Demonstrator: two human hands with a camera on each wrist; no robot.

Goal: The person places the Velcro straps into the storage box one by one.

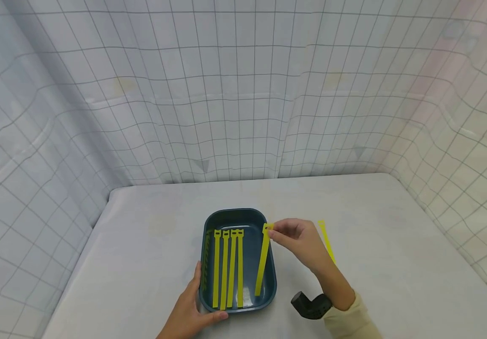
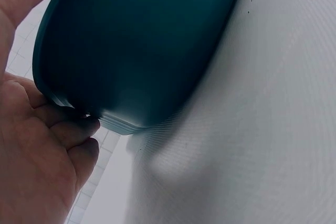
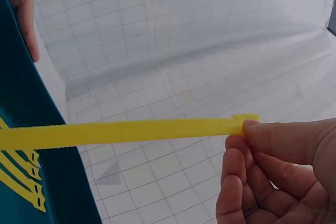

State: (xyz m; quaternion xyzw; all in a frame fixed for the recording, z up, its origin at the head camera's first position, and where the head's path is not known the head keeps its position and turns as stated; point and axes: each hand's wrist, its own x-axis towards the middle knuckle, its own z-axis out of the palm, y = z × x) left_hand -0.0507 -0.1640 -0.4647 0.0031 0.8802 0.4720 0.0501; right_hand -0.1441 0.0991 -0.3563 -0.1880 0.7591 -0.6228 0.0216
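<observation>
My right hand (image 1: 300, 240) pinches a yellow hook-and-loop cable tie (image 1: 263, 261) by its slotted head, between thumb and forefinger. The strap slants down from the fingers over the right side of a dark teal tray (image 1: 250, 254); the right wrist view shows the tie (image 3: 131, 132) stretching across the rim. Several more yellow cable ties (image 1: 217, 268) lie side by side in the tray's left half, heads toward the far end. At the near left corner, my left hand (image 1: 188, 306) grips the tray, its thumb along the near rim and fingers (image 2: 79, 132) curled at the wall.
Another yellow cable tie (image 1: 327, 240) lies on the white-covered table (image 1: 141, 263), partly behind the right hand and wrist. A black device (image 1: 311, 306) is strapped to the right wrist. White grid-patterned curtains (image 1: 243, 117) enclose the table at the back and sides.
</observation>
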